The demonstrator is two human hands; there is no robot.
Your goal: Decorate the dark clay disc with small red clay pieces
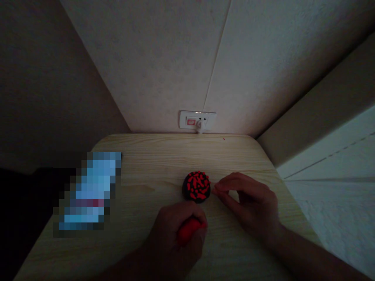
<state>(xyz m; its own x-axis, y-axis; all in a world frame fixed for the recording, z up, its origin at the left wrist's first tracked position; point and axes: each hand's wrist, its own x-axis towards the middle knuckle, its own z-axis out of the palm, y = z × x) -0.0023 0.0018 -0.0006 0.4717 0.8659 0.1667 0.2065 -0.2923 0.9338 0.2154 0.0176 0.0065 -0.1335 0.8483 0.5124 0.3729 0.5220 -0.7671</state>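
Observation:
A dark round lump (197,186) studded with several small red bits sits on the pale wooden table (152,164). My left hand (172,238) is closed round a lump of red clay (189,229), just in front of the dark lump. My right hand (249,205) is to the right of it, thumb and forefinger pinched together at its right edge. What the pinch holds is too small to make out in the dim light.
A blurred-out blue rectangle (90,193) lies on the table's left side. A white wall socket (197,120) with something plugged in sits on the wall behind the table. One tiny red speck (224,138) lies near the far edge. Walls close in at left and right.

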